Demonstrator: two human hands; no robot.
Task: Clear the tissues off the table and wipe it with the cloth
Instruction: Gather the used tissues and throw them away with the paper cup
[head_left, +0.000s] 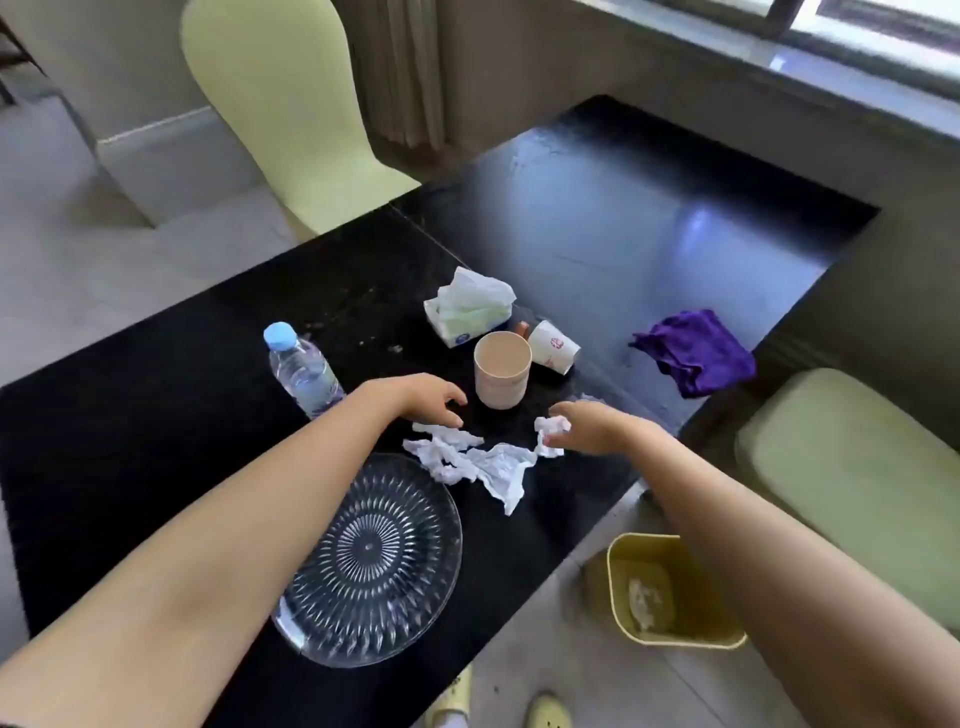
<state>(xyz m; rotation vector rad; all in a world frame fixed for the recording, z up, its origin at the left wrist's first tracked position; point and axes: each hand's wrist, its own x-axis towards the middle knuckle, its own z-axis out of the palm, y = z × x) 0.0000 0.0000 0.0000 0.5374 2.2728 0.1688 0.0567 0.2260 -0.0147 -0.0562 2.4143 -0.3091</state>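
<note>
The black table (156, 415), glossy and speckled, runs from 7 o'clock to 2 o'clock, its far half bare and reflecting window light, its right edge dropping to grey floor tiles. Pale yellow-green chairs sit at 11 o'clock (280, 104) and at 3 o'clock (852, 467). On the floor at 5 o'clock, just beside the table edge, stands a yellow bin (670, 597) with crumpled paper inside. A clear cut-glass plate (374, 561), ribbed in a sunburst, lies at 6 o'clock near the front edge. The purple cloth (696, 351), bunched and soft, rests at 3 o'clock close to the right edge. A water bottle (301, 369) with a blue cap stands at 9 o'clock. At centre crowd a tissue pack (467, 312), an upright beige cup (501, 374) and a tipped paper cup (553, 345). The crumpled white tissues (467, 457) lie between plate and cups. The left hand (415, 402), fingers spread apart, hovers over their left end; the right hand (587, 426) pinches a tissue wad (551, 427) with its fingertips.
</note>
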